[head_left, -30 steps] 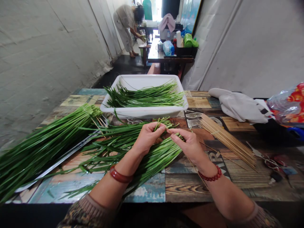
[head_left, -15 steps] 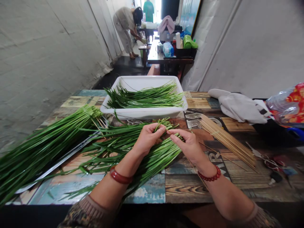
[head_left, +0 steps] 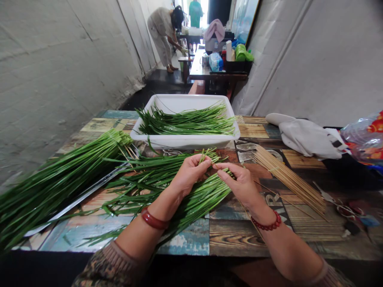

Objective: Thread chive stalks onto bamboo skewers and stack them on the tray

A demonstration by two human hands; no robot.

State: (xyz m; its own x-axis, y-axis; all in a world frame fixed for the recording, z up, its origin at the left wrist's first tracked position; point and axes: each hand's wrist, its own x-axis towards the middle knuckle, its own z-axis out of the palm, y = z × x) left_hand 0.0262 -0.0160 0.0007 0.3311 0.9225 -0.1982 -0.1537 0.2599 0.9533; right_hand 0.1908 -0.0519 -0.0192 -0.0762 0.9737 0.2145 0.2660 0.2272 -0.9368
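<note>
Over the middle of the table, my left hand (head_left: 190, 173) is closed in a pinch on a few garlic chive stalks, whose pale cut ends poke up past the thumb. Close beside it, my right hand (head_left: 239, 181) pinches a thin bamboo skewer (head_left: 249, 215), which runs back under the palm toward me. The fingertips of both hands almost meet, and the skewer's point between them is hard to make out. Beneath the hands lie loose garlic chives (head_left: 206, 199), pale ends to the right. More chives (head_left: 155, 169) spread behind my left forearm.
A white plastic tub (head_left: 185, 140) of chives stands behind my hands. At left, a large chive bundle (head_left: 68, 175) lies by a long metal blade (head_left: 86, 195). On the right are a bundle of skewers (head_left: 290, 183), scissors (head_left: 338, 203) and a pale cap (head_left: 308, 135). A person (head_left: 163, 32) bends over farther back.
The whole view has shifted slightly, so the scene sits a little farther right. Both hands keep nearly the same pinch and place over the chives.
</note>
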